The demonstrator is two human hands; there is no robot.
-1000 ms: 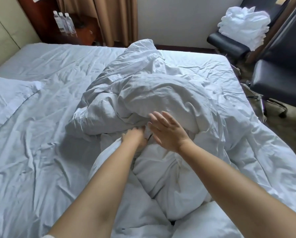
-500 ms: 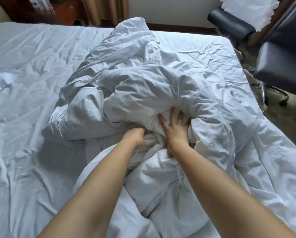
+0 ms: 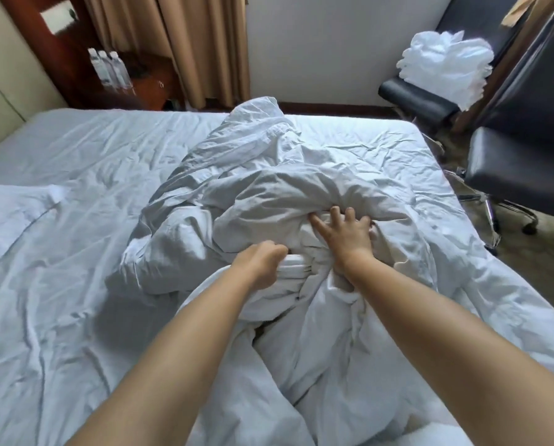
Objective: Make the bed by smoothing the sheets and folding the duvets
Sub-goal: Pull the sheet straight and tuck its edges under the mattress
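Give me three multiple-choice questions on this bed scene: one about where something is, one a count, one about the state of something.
1. Where is the stack of white towels?
A. On the black chair by the wall
B. On the pillow
C. On the floor

2. How many water bottles stand on the wooden stand?
A. One
B. Three
C. Six

3. What state is the duvet in?
A. Folded flat
B. Bunched in a heap
C. Hanging off the chair

Answers: 1 A, the towels rest on the far chair's seat. 2 B, three bottles show side by side. 3 B, it lies crumpled mid-bed, the left hand clutching it and the right hand pressing on it.
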